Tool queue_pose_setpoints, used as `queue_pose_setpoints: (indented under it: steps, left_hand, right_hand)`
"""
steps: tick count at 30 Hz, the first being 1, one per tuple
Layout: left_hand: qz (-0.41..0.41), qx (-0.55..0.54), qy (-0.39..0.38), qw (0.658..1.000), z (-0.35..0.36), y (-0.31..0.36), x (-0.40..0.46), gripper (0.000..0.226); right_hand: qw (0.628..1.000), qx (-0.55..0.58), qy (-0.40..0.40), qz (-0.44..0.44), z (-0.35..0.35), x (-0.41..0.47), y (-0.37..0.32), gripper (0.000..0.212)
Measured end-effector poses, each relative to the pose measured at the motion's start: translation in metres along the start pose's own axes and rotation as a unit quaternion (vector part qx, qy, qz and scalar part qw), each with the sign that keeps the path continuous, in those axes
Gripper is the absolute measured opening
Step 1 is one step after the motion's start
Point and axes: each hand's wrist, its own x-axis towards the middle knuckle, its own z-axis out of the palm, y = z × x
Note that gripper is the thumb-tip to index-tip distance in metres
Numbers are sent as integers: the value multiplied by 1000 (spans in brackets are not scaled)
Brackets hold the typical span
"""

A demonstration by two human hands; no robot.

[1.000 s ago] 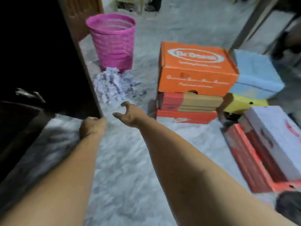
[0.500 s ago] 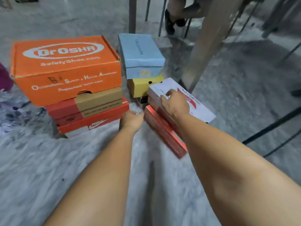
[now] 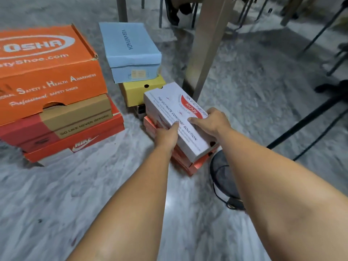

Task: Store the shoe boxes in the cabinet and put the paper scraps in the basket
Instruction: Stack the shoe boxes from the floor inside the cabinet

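I see both hands on the white shoe box point(image 3: 177, 119), which lies tilted on top of a short stack of red boxes point(image 3: 185, 161) on the marble floor point(image 3: 75, 194). My left hand point(image 3: 166, 135) grips the near left long edge, thumb pressed on the lid and the other fingers curled under, out of sight. My right hand point(image 3: 211, 122) clasps the right long edge, thumb flat on the lid and fingers wrapped over the side. Just left of it, touching or nearly so, stands a yellow box point(image 3: 140, 90) with a light blue box point(image 3: 131, 51) on top. Farther left is a taller stack: a big orange box point(image 3: 47, 72) over a red and brown box point(image 3: 62, 123) over a flat orange box point(image 3: 75, 142). A gap of bare floor runs between that stack and the white box, widening toward me. On the far right side a beige table leg point(image 3: 205, 46) stands close beside the white box's far corner, so room there is tight. A dark round object point(image 3: 224, 174) with a cable sits just near-right of the red boxes. Thin dark chair legs point(image 3: 308, 121) slant across the right.
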Motion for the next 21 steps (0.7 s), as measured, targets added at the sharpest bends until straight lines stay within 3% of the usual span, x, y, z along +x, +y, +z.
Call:
queue_pose_setpoints:
  steps: [3, 5, 9, 11, 14, 16, 21]
  left_hand:
    - [-30, -22, 49, 998, -27, -12, -6, 104]
    - [-35, -13, 79, 996, -51, -16, -16, 100]
    - [-22, 52, 159, 986, -112, -22, -66, 83]
    - [-44, 62, 195, 978, -148, -37, -88, 76]
    - [-77, 40, 243, 966, -211, -66, -121, 75]
    - [-84, 25, 282, 956, -258, -89, -145, 71]
    - [-85, -48, 393, 914, -370, -144, -216, 35]
  right_hand:
    - [998, 39, -38, -23, -1, -17, -10, 63]
    - [993, 81, -75, -36, 2, -33, -21, 62]
    - [972, 119, -194, -61, 20, -75, -57, 40]
    - [962, 91, -250, -65, 41, -100, -78, 37]
    - [942, 3, -323, -87, 90, -137, -115, 55]
    - [918, -33, -383, -94, 127, -168, -141, 56]
    - [848, -90, -499, -151, 231, -254, -199, 48]
